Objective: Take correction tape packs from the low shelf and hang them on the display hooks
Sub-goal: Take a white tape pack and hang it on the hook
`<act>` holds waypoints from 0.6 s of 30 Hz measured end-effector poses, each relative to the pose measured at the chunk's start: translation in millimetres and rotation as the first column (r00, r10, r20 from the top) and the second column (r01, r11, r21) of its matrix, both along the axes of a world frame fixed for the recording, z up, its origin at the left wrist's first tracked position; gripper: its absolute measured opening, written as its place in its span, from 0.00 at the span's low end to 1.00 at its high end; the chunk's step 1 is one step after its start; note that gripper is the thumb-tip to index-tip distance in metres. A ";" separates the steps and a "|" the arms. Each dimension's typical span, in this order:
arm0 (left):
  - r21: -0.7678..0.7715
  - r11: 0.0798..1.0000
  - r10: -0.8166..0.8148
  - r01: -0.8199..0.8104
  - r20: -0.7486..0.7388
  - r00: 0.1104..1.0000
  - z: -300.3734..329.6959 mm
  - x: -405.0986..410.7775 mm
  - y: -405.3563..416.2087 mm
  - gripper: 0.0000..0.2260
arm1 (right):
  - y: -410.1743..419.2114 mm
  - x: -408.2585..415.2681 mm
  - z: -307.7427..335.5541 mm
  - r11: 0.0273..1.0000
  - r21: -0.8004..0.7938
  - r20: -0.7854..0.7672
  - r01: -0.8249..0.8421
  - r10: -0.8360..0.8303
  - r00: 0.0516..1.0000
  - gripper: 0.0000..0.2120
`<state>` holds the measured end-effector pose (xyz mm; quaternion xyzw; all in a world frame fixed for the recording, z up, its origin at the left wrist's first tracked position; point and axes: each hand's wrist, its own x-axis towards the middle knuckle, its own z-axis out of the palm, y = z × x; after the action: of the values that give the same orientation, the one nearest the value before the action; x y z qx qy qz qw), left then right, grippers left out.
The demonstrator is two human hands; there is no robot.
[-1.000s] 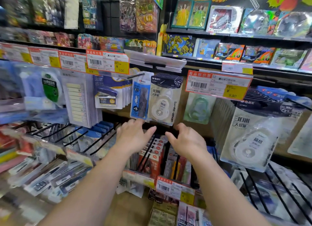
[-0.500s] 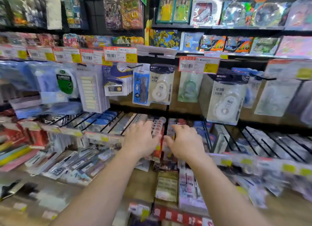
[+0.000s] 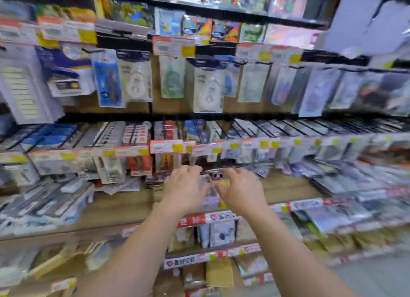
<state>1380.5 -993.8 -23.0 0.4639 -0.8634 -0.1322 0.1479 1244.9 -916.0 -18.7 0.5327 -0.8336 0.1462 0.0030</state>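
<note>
Correction tape packs (image 3: 136,84) with a white dispenser hang on the display hooks (image 3: 241,62) in the upper row, and another such pack (image 3: 208,90) hangs to their right. My left hand (image 3: 185,189) and my right hand (image 3: 240,191) reach side by side over the low wooden shelf (image 3: 124,205), fingers spread and holding nothing. Small blurred packs (image 3: 211,192) lie on the shelf between and just beyond my fingers. The picture is motion-blurred, so the print on these packs cannot be read.
A middle row of hooks with red and yellow price tags (image 3: 166,146) juts out just above my hands. Flat stationery packs (image 3: 44,205) pile up at the left of the shelf and more (image 3: 355,199) at the right. Lower shelves (image 3: 199,259) hold more goods.
Both hands have dropped from the upper hook row down past the middle hooks to the low shelf. The camera has tilted down and pulled back, so the shelves below now show.
</note>
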 end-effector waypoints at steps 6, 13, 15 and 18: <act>-0.004 0.986 -0.169 0.169 0.025 0.985 -8.6 -85.3 43.5 0.24 | 68.7 -65.9 -4.7 0.986 0.009 0.001 0.169 -0.169 0.986 0.24; -0.020 0.942 -0.333 0.335 0.066 0.941 -23.3 -211.8 107.5 0.25 | 150.6 -177.3 -16.6 0.951 0.014 0.000 0.307 -0.307 0.952 0.24; 0.012 0.935 -0.354 0.354 0.048 0.934 -27.8 -251.3 126.2 0.25 | 172.1 -213.9 -20.1 0.944 0.010 0.018 0.329 -0.329 0.944 0.24; 0.072 0.934 -0.352 0.350 0.019 0.936 -28.6 -306.1 155.0 0.26 | 202.0 -267.5 -21.2 0.938 0.017 0.014 0.345 -0.345 0.938 0.24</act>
<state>1074.5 -838.8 -51.6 0.3091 -0.9296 -0.1782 0.0927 977.4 -714.0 -39.9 0.3770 -0.9151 0.1419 0.0177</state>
